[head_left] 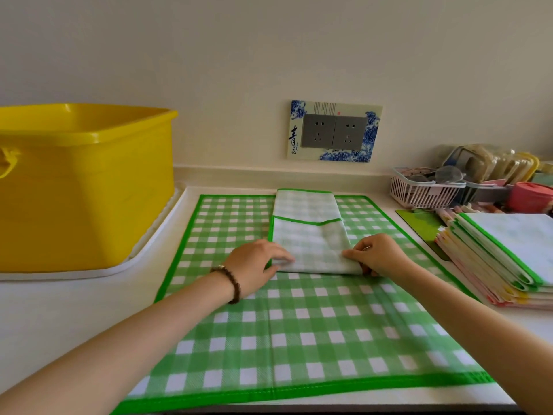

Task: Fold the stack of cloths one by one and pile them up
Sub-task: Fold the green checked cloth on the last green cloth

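Nearest lies one green-check cloth (299,339), spread flat on the tabletop (59,324). On it, the left hand (254,265) and right hand (380,256) each pinch a near corner of one narrow folded strip (308,238), fingers curled over its edge. Its long axis runs 6 to 12 o'clock, stretching away from both hands, so the next fold likely goes toward 12. One pile of folded cloths (508,259) sits at 3 o'clock, closer to the right hand; its layers cannot be counted. One yellow tub (83,187) stands at 10.
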